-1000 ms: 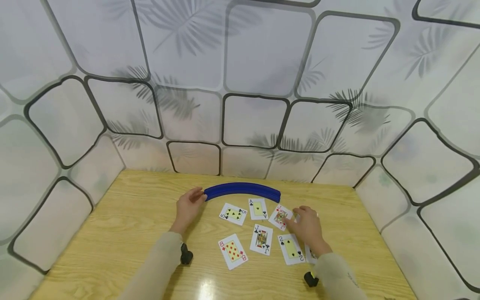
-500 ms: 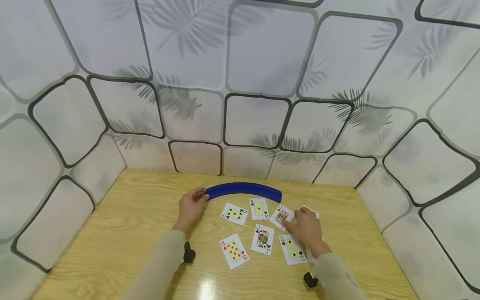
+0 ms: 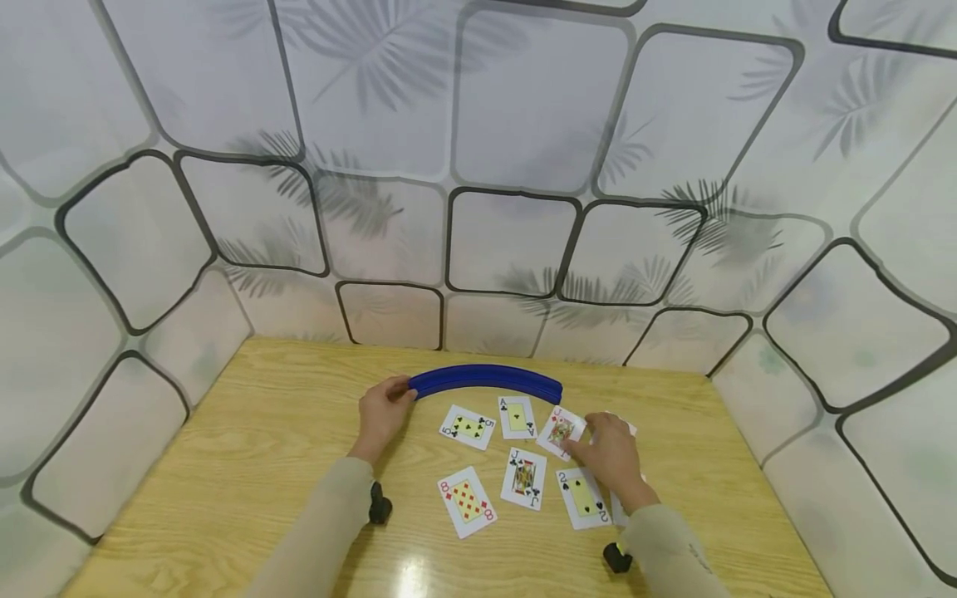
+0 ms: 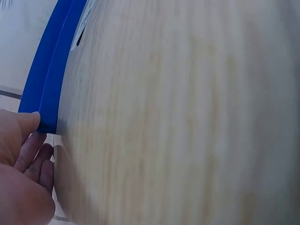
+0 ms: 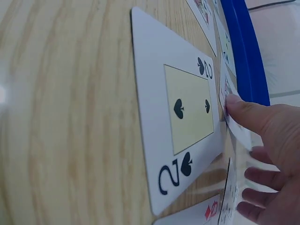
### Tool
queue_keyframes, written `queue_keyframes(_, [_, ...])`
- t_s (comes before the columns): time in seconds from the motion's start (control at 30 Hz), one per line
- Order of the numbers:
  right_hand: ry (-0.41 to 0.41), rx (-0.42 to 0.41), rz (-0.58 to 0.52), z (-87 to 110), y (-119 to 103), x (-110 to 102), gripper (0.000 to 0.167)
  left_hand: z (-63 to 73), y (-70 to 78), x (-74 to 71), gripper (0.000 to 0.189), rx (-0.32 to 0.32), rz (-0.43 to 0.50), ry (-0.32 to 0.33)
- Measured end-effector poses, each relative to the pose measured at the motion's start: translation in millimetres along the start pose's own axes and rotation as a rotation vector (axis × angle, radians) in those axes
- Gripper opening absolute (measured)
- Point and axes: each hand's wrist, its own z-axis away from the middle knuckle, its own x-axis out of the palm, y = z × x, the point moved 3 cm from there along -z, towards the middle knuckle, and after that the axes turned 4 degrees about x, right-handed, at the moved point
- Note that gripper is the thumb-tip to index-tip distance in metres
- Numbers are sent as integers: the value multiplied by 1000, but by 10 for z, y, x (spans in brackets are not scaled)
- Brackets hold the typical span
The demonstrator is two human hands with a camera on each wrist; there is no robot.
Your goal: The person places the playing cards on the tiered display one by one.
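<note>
Blue curved plastic-looking rack (image 3: 486, 379) extends right of the left hand (image 3: 381, 417) pinching its end, best held steady; white rectangular jack-of-diamonds card (image 3: 561, 431) lies left of the right hand (image 3: 613, 453), whose thumb and finger pinch it; press lightly.

The right hand (image 3: 611, 453) hid most of one card (image 3: 632, 429) behind it, while the left-wrist view's top edge cut off the blue rack (image 4: 52, 65).
</note>
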Motion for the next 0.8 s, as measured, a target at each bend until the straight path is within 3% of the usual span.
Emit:
queue_keyframes(0.27, [23, 53, -125, -20, -29, 13, 63, 0, 0, 8, 32, 9, -9, 7])
queue_keyframes(0.6, [112, 18, -251, -55, -48, 64, 48, 6, 25, 4, 31, 9, -14, 13])
queue_keyframes(0.8, [145, 12, -407, -69, -77, 21, 43, 10, 50, -4, 30, 11, -13, 4])
